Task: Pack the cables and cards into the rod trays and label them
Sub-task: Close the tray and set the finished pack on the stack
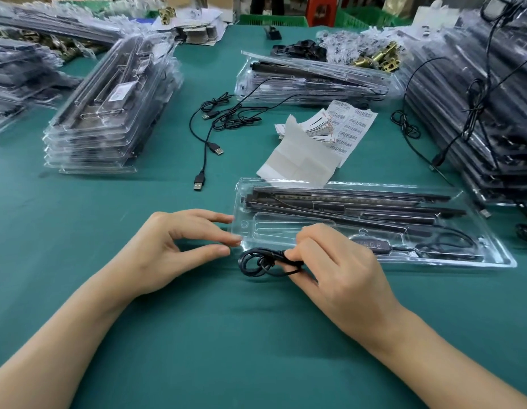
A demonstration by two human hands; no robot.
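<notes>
- A worktable covered by a teal-green cloth point(197, 335) fills the view, lightly creased and evenly lit, with soft shadows.
- Green plastic crates point(274, 20) line its far edge.
- A red plastic stool point(321, 7) stands just beyond them.

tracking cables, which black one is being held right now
The coiled cable pinched by the right hand, just in front of the near tray; the USB cables mid-table lie loose and untouched.
</notes>
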